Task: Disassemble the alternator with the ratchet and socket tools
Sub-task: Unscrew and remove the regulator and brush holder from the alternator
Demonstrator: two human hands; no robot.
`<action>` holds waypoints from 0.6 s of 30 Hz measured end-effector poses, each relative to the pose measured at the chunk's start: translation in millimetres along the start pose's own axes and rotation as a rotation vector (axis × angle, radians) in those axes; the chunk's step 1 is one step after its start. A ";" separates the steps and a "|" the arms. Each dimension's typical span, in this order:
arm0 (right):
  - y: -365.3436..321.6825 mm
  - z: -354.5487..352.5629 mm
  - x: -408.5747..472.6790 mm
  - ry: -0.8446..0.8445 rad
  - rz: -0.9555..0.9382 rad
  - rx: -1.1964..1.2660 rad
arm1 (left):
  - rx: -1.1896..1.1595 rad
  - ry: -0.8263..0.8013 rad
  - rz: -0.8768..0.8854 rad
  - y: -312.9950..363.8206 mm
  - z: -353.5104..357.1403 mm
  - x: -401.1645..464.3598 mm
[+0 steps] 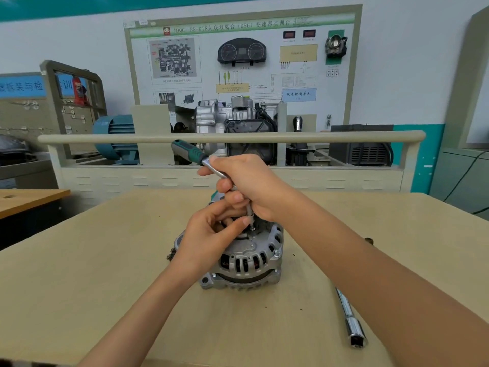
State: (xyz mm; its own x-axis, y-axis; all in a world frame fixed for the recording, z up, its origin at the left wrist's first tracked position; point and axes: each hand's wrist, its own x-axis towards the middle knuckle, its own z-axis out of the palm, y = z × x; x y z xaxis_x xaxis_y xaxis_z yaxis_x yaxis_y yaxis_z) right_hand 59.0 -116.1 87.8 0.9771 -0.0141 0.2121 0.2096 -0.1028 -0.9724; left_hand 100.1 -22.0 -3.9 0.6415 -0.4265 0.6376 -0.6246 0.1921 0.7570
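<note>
A silver alternator [246, 260] stands on the beige table [105, 274], its vented housing facing me. My right hand [248, 184] grips the metal neck of a ratchet [190, 152] whose green and black handle points up and to the left. A thin socket extension [250, 217] runs down from the ratchet head onto a bolt on the alternator's top. My left hand [209, 234] rests on the top of the alternator and pinches the lower end of the extension between thumb and fingers.
A chrome extension bar with a socket [350, 320] lies on the table to the right, partly under my right forearm. A small dark part [369, 240] sits at the right. Behind the table, a beige rail [230, 137] fronts a transmission training stand.
</note>
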 end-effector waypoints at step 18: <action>-2.5 -12.6 -5.2 -0.079 0.049 0.038 | 0.032 -0.018 0.027 3.8 2.5 -0.7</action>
State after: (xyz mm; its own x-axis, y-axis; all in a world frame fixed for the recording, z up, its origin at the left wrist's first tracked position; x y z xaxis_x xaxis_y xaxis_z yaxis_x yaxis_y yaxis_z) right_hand 53.0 -128.3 90.4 0.9857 0.0609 0.1572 0.1611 -0.0658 -0.9847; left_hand 96.2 -23.2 -1.8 0.6160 -0.4376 0.6550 -0.6557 0.1759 0.7342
